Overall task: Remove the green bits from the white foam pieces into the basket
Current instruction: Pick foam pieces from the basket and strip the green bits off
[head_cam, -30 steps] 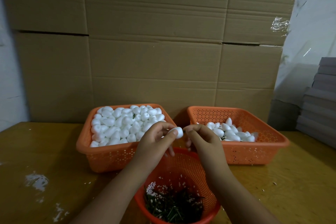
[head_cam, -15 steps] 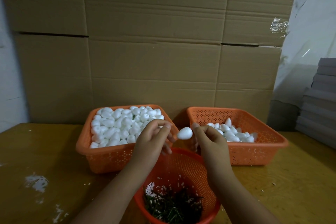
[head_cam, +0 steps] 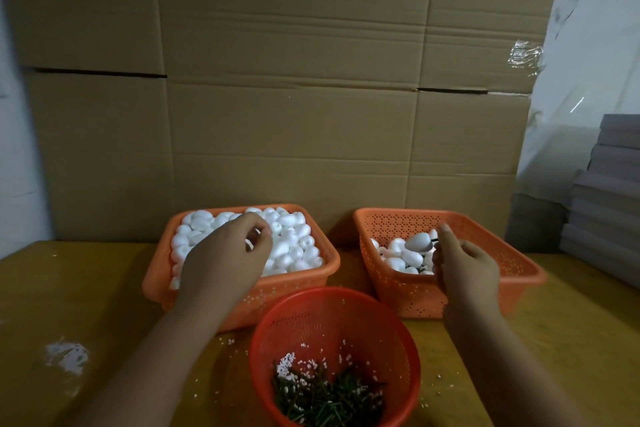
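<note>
We see bare surface [head_cam: 86, 288] left; left hand [head_cam: 225, 258] curled over piled foam [head_cam: 294, 246], grip unclear; right hand [head_cam: 464, 267] relaxed beside one falling piece [head_cam: 418, 241].

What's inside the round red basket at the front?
The round red basket holds a heap of thin green bits with white foam crumbs scattered on top. The heap covers the bottom of the basket, so anything beneath it cannot be seen.

A packing or sorting workroom, by the look of it: big flattened cardboard cartons [head_cam: 294, 97] wall off the back edge of a worn, stained wooden table [head_cam: 69, 305]. Perforated orange plastic baskets [head_cam: 485, 236] sit along that back edge, bulk-loaded with white foam pieces [head_cam: 291, 246]. Grey boards [head_cam: 609, 191] stack up at the right edge.
</note>
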A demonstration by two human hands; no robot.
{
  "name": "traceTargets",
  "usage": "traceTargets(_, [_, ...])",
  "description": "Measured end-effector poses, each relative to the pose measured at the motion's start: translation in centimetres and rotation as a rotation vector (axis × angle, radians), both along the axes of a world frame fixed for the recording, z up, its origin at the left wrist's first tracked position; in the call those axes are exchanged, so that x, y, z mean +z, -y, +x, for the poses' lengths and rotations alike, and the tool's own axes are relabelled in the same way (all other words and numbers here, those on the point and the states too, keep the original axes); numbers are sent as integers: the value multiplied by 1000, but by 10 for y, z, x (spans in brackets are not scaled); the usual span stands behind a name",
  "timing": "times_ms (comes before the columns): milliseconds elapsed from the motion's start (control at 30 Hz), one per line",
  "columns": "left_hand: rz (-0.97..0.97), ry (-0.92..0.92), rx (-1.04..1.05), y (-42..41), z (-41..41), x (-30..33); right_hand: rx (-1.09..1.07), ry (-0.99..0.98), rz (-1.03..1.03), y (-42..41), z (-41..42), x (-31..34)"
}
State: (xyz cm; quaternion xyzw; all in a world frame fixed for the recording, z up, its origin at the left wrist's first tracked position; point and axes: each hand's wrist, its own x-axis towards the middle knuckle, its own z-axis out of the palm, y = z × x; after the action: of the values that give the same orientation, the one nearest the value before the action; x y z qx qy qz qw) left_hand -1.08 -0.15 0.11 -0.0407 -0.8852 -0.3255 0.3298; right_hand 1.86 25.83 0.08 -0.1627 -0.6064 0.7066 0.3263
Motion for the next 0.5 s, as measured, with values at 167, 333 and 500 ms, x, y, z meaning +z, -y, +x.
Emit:
traceTargets(167, [-16, 119, 17, 12, -8, -5, 25, 7, -77, 1, 1, 2])
traceTargets(333, [-123, 248, -8, 14, -14, -10, 87, -67, -123, 8, 5, 3])
traceTargets(500, [-265, 336, 1, 13, -16, -14, 119, -85, -3, 19, 3, 2])
